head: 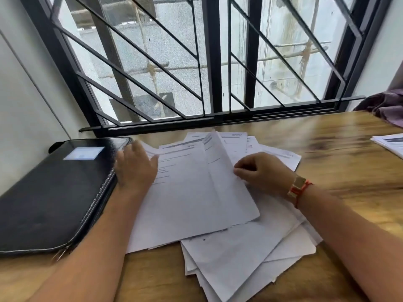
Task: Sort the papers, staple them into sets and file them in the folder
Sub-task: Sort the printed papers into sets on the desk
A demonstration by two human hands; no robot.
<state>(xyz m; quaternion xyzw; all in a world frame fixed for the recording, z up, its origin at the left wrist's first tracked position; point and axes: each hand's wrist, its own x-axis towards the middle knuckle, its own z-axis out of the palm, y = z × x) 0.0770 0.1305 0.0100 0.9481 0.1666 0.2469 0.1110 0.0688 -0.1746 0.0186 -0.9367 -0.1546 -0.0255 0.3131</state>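
A loose, fanned heap of white printed papers [229, 247] covers the middle of the wooden table [349, 153]. My left hand [134, 166] lies on the left edge of the top sheet [185, 192], fingers spread and fairly straight. My right hand [259, 171] pinches the right edge of another sheet [226, 182] that is lifted and tilted over the heap. A closed black zip folder [54, 192] with a white label lies flat to the left, beside my left hand. No stapler is in view.
A barred window runs along the table's far edge. A small separate stack of printed sheets [390, 144] sits at the right edge. Purple cloth [383, 105] lies at the back right. Bare wood shows to the right of the heap.
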